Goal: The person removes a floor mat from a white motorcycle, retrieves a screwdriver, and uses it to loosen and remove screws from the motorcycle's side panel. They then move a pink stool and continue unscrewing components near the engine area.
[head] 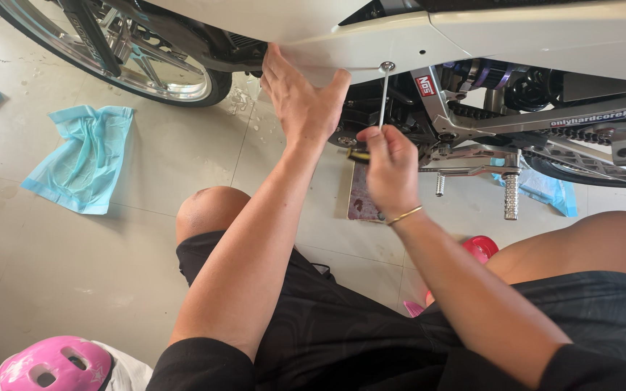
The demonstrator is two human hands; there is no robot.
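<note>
Pale floor tiles (74, 246) lay below as the left hand (300, 101) pressed flat, fingers spread, steadying the white fairing panel (371, 40) while the right hand (391, 170) gripped the screwdriver (383, 98), tip up at the panel's screw just beside it.

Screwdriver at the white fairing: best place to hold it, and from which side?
Hold the screwdriver by its yellow-and-black handle at the bottom end, coming from below. The thin metal shaft stands nearly upright with its tip at a fastener on the white body panel, so only the handle is free. The right hand holds it there; the left hand lies flat on the panel.
</note>
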